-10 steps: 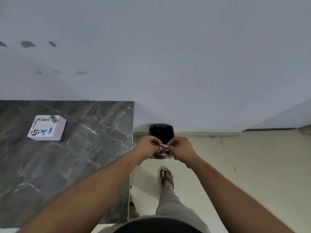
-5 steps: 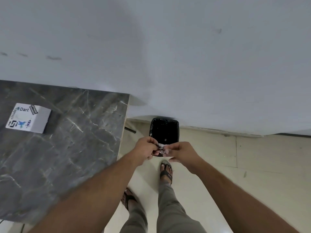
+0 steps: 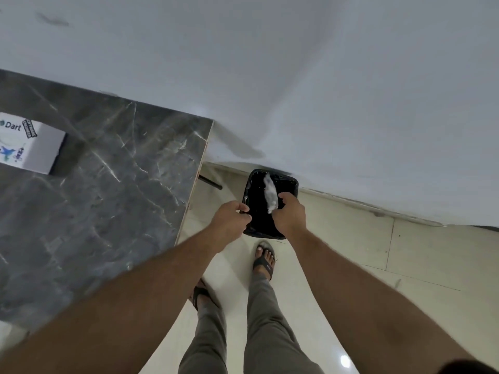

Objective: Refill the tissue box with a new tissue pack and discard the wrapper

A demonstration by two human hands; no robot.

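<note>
A crumpled clear wrapper shows as a blurred streak over the open black bin on the floor by the wall. My right hand hovers above the bin with its fingertips right beside the wrapper; whether they still pinch it is unclear. My left hand hangs over the bin's left rim, fingers curled in, holding nothing. A white printed box sits on the dark marble table at the far left.
The table's right edge runs close to my left forearm. A white wall rises just behind the bin. My sandalled feet stand on pale floor tiles right in front of the bin.
My hands have separated: the left let go of the wrapper and drew back left. The wrapper now streaks out over the bin by my right fingers. I have stepped closer to the bin.
</note>
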